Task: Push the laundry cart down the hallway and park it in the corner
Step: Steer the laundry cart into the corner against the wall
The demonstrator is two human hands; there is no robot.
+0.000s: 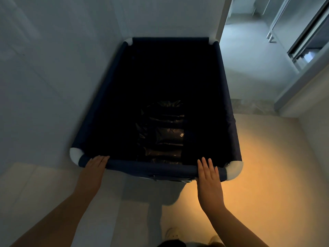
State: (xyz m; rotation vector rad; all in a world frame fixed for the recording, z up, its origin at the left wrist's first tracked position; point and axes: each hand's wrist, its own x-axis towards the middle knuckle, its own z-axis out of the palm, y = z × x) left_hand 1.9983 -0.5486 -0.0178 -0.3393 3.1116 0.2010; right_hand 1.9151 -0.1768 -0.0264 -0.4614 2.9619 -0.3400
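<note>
The laundry cart (pixel 151 167) is a deep navy fabric bin with white corner joints, seen from above. Its far end sits in the corner formed by the white wall on the left and the wall ahead. Something dark and shiny, like a black plastic bag (pixel 163 132), lies at its bottom. My left hand (pixel 97 164) rests on the near rim close to the left corner, fingers laid flat over the bar. My right hand (pixel 208 173) lies flat on the near rim by the right corner, fingers extended and slightly apart, not curled around it.
A white wall (pixel 53 77) runs along the cart's left side. To the right, an open doorway (pixel 249 59) leads into a lighter room with sliding-door frames (pixel 302 41). Pale tiled floor (pixel 267 175) lies right of the cart, lit warm orange.
</note>
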